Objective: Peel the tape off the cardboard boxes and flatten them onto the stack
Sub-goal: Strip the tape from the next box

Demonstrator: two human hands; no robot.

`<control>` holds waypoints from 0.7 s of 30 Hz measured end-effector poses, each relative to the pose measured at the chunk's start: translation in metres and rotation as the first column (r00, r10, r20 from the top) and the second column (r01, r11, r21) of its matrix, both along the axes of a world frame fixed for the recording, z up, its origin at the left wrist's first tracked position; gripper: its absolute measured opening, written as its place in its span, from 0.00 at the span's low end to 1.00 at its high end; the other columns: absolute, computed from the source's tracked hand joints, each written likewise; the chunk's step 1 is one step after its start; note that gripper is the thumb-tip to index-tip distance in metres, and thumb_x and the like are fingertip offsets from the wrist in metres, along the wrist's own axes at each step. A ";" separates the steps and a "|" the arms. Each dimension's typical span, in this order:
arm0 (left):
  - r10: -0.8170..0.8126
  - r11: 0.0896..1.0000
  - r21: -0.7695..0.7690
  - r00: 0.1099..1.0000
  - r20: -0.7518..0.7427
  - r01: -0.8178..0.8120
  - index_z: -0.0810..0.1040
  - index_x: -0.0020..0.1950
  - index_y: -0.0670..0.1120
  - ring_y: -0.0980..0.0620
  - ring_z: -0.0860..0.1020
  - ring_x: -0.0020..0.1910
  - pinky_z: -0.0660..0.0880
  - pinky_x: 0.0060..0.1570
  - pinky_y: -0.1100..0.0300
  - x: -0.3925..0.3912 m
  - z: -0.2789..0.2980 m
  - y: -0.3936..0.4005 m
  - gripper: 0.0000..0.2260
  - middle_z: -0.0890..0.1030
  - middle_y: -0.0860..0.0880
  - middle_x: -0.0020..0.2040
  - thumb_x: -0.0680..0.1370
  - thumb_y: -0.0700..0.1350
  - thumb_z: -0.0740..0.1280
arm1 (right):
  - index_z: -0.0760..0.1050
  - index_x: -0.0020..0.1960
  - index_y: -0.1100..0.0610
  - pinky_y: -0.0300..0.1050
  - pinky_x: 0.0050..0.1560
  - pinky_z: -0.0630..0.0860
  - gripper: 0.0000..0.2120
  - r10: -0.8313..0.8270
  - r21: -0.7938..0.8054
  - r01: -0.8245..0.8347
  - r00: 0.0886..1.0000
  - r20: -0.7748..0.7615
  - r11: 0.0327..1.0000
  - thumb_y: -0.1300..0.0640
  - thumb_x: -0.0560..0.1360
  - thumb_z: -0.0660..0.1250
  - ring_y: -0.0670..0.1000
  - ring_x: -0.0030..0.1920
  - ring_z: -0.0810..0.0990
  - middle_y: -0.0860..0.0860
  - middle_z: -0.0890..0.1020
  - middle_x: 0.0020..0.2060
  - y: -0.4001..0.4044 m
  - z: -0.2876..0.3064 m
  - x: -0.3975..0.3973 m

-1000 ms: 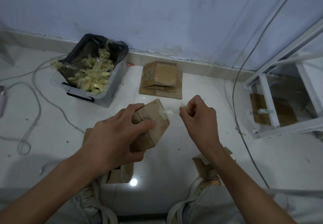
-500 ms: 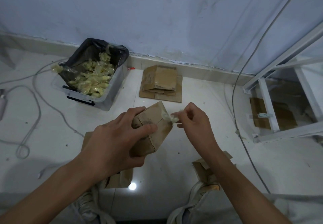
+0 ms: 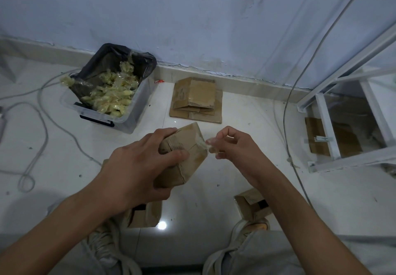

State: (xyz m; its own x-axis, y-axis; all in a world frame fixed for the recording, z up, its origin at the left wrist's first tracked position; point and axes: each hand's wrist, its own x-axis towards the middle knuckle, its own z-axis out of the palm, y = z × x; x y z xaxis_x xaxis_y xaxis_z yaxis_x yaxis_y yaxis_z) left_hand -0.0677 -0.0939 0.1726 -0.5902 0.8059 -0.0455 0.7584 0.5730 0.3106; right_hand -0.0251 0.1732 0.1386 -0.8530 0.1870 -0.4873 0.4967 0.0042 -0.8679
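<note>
With the left hand (image 3: 137, 167) gripping the box (image 3: 184, 152) above the floor, the right hand (image 3: 233, 146), empty 1 second earlier, had pinched the tape (image 3: 209, 142) at its corner, so peeling had begun.

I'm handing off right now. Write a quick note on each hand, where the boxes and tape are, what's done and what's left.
Left hand grips the small brown cardboard box, held above the white floor.
Right hand pinches the clear tape strip at the box's right edge, still attached.
Done: flattened cardboard stack by the wall; peeled tape fills the clear plastic bin.
Left: finish this peel, flatten the box, then the two boxes near the feet.
</note>
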 end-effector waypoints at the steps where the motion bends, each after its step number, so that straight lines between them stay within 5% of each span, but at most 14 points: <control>1: -0.018 1.000 -0.002 1.000 -0.006 0.017 0.74 0.68 0.59 0.48 0.80 0.56 0.80 0.33 0.56 -0.001 0.000 -0.001 0.34 0.70 0.48 0.74 0.62 0.62 0.74 | 0.78 0.51 0.56 0.45 0.50 0.79 0.05 0.025 0.011 -0.025 1.000 0.016 1.000 0.60 0.79 0.74 0.54 0.49 0.84 0.55 0.88 0.51 0.000 0.001 0.001; 5: -0.097 0.995 -0.021 0.995 -0.020 0.096 0.75 0.68 0.59 0.48 0.79 0.58 0.81 0.34 0.53 -0.004 -0.003 -0.003 0.34 0.69 0.48 0.74 0.63 0.62 0.75 | 0.76 0.64 0.46 0.42 0.48 0.76 0.17 0.128 0.170 -0.144 0.986 0.103 0.975 0.55 0.78 0.76 0.49 0.51 0.85 0.48 0.87 0.52 0.001 0.001 0.003; 11: -0.133 0.990 -0.043 0.991 0.004 0.133 0.73 0.69 0.60 0.49 0.78 0.58 0.82 0.36 0.54 -0.007 -0.004 -0.007 0.36 0.68 0.48 0.75 0.62 0.62 0.77 | 0.83 0.46 0.53 0.39 0.40 0.77 0.06 0.171 0.397 -0.193 0.981 0.090 0.897 0.52 0.77 0.76 0.45 0.38 0.80 0.50 0.85 0.40 0.001 -0.006 0.002; 15: -0.135 0.990 -0.041 0.991 0.005 0.135 0.74 0.68 0.59 0.48 0.79 0.58 0.80 0.35 0.56 -0.004 -0.006 -0.004 0.35 0.69 0.47 0.75 0.62 0.62 0.76 | 0.77 0.43 0.49 0.41 0.39 0.76 0.07 0.206 0.728 -0.163 0.978 0.030 0.666 0.51 0.76 0.75 0.45 0.37 0.79 0.44 0.81 0.36 -0.006 -0.011 0.002; 19: -0.095 0.995 0.002 0.995 -0.004 0.095 0.74 0.68 0.59 0.47 0.80 0.57 0.80 0.33 0.56 -0.002 -0.006 -0.001 0.37 0.70 0.47 0.74 0.61 0.61 0.79 | 0.79 0.48 0.48 0.33 0.37 0.70 0.05 0.203 0.712 -0.109 0.978 -0.049 0.694 0.50 0.78 0.73 0.43 0.34 0.77 0.43 0.79 0.35 -0.022 -0.017 0.006; 21: -0.081 0.997 0.004 0.997 -0.010 0.081 0.74 0.68 0.59 0.47 0.80 0.57 0.79 0.33 0.56 -0.003 -0.005 -0.001 0.37 0.70 0.47 0.73 0.60 0.61 0.79 | 0.83 0.52 0.50 0.31 0.38 0.73 0.06 0.173 0.608 -0.084 0.981 -0.090 0.790 0.48 0.79 0.73 0.42 0.35 0.80 0.43 0.82 0.36 -0.026 -0.017 0.007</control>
